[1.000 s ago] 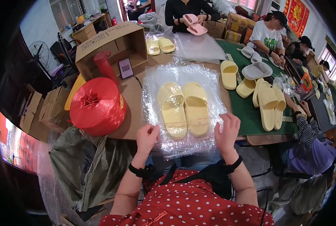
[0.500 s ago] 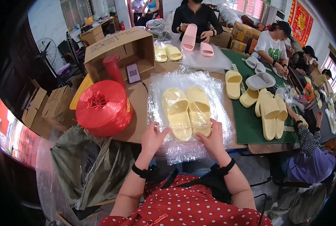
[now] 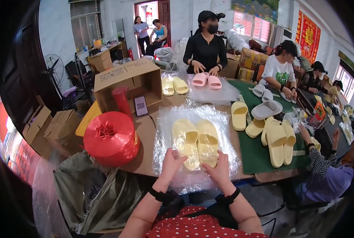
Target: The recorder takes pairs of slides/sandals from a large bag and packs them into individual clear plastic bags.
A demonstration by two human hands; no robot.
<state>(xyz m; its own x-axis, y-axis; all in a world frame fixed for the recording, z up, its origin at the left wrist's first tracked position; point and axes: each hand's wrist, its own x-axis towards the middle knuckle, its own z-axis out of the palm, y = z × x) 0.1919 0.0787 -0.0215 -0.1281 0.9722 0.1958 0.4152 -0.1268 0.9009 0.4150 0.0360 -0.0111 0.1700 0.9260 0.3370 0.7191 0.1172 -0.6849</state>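
Observation:
A pair of pale yellow slide slippers (image 3: 185,139) lies side by side in a clear plastic bag (image 3: 226,137), toes pointing away from me. The bag rests on a stack of similar clear bags (image 3: 192,185) at the table's near edge. My left hand (image 3: 172,163) pinches the near edge of the bag beside the left slipper's heel. On the other side, my right hand (image 3: 219,168) grips the same edge near the right slipper's heel. Between both hands the film stretches across the heels.
A big roll of red twine (image 3: 111,139), a phone (image 3: 140,106), a red cylinder (image 3: 122,100) and an open carton (image 3: 127,75) stand left. Yellow slippers (image 3: 277,143) lie on the green mat (image 3: 256,158) at right. Across the table, a masked person (image 3: 206,49) handles pink slippers (image 3: 200,79).
The head view has tilted up, so the table sits lower. My hands keep hold of the bag's edge. The person opposite has put the raised pink slipper down beside its mate.

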